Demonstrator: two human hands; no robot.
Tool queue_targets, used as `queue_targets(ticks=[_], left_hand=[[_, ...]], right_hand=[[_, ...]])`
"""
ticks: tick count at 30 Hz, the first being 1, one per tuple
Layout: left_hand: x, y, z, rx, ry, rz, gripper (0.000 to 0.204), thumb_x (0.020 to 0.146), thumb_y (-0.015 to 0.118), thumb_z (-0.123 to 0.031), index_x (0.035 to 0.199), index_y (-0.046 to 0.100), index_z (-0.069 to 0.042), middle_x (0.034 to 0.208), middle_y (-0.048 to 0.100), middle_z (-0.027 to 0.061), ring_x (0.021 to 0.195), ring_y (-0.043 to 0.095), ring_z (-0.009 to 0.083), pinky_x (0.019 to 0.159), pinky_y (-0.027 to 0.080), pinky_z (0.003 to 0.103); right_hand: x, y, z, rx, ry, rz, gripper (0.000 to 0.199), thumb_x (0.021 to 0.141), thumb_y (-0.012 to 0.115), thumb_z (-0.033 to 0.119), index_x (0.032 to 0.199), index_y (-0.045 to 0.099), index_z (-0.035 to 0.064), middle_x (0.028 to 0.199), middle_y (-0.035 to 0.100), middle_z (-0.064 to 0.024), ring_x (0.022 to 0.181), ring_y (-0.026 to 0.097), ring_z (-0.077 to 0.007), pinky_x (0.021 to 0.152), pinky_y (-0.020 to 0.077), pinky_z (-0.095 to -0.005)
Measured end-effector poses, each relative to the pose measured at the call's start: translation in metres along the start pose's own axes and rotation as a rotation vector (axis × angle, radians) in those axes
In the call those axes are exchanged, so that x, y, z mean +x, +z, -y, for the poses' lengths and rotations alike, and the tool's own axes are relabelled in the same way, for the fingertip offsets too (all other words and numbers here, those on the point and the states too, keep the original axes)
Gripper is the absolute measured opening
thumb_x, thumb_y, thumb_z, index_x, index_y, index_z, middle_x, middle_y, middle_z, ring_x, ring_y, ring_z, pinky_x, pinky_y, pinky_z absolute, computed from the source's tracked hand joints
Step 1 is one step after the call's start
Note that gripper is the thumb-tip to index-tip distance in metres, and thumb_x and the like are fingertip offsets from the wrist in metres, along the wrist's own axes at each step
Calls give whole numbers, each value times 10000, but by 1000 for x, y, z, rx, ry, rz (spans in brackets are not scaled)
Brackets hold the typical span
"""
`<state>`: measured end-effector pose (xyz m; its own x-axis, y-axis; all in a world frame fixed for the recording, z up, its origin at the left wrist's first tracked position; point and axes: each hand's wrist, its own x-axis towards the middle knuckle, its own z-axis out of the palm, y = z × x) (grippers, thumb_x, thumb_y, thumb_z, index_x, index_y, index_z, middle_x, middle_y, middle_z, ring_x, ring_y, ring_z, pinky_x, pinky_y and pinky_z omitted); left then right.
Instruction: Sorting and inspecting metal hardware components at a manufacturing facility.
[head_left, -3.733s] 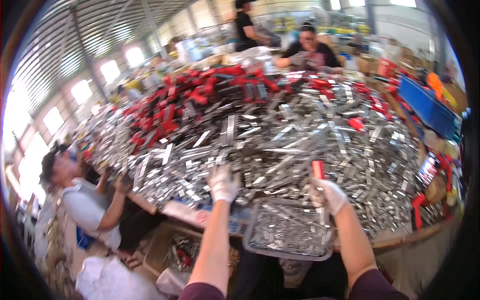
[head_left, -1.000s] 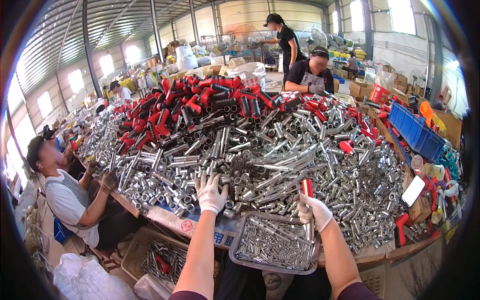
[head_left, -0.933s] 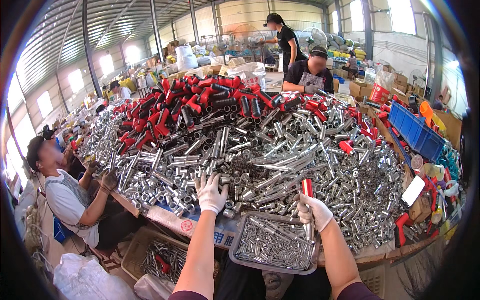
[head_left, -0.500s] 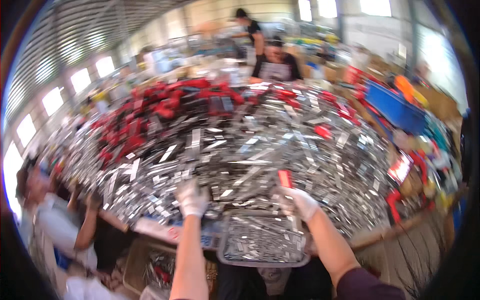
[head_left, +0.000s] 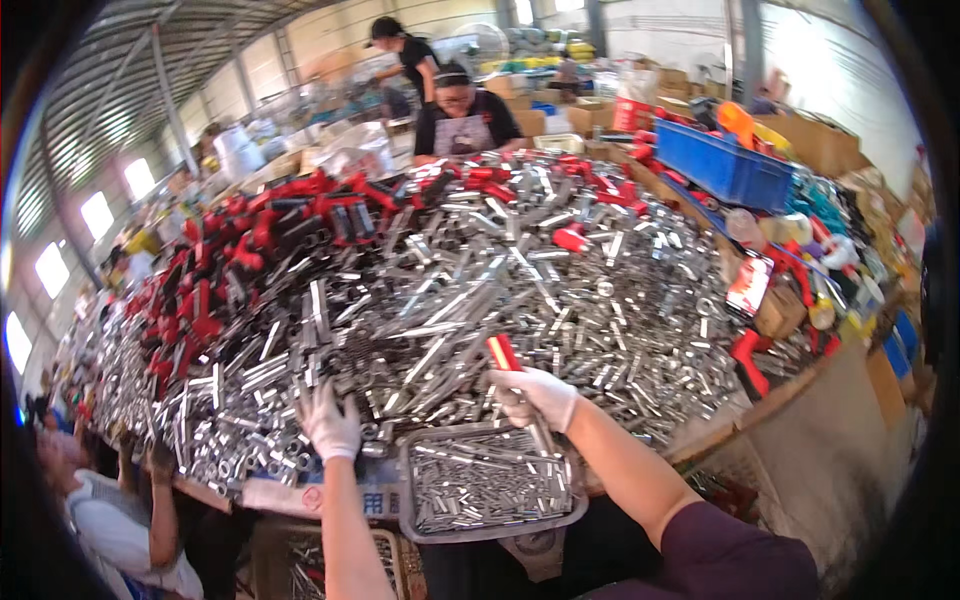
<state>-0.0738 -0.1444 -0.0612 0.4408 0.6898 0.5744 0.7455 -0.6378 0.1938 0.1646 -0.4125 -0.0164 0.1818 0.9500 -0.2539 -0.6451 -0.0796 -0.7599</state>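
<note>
My right hand [head_left: 540, 395], in a white glove, is closed around a red-ended metal rod [head_left: 504, 352]. Its red end sticks up above my fist, and a silvery length shows below, over the tray. My left hand [head_left: 328, 420], gloved too, has its fingers spread at the near edge of a big heap of silvery metal sockets and bars [head_left: 440, 330]. No object is visible in its grasp. A grey plastic tray [head_left: 408, 490] between my forearms holds many small metal bits and pins.
Red tool cases or handles [head_left: 240, 250] cover the heap's far left. A blue crate [head_left: 715, 165] and a lit phone [head_left: 748, 285] lie on the right. Across the heap sits a person [head_left: 465, 115]; another person [head_left: 115, 500] works at my left.
The view has swung rightward and become sharper. My left hand has spread its fingers at the heap; my right hand still grips the red-ended rod above the tray.
</note>
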Motion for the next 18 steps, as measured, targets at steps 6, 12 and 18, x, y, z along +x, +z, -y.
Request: queue_targets(ticks=[6,12,18], left_hand=[[-5,-10,11,-24,-16,-60,454,856,653,-297,1257,611,-89,1361,576,70,1393,371,341,1208,145,501],[-2,-8,12,-38,-1,-79,462,845,664,-292,1253,609,-84,1347,584,68,1383,383,339,1209,142,507],[-2,-8,10,-38,-10,-67,471,846,666,-299,1259,608,-80,1350,584,72,1386,380,332,1215,137,499]], right_hand=[[5,7,-2,-12,8,74,195,984,596,302,1014,575,110,615,397,77,465,336,-41,434,280,-227],[4,14,2,-31,3,27,247,1029,512,291,1075,559,54,589,359,78,435,289,-33,411,246,-224],[1,16,4,-40,5,6,270,1027,514,292,1095,558,34,587,354,77,438,289,-35,416,245,-225]])
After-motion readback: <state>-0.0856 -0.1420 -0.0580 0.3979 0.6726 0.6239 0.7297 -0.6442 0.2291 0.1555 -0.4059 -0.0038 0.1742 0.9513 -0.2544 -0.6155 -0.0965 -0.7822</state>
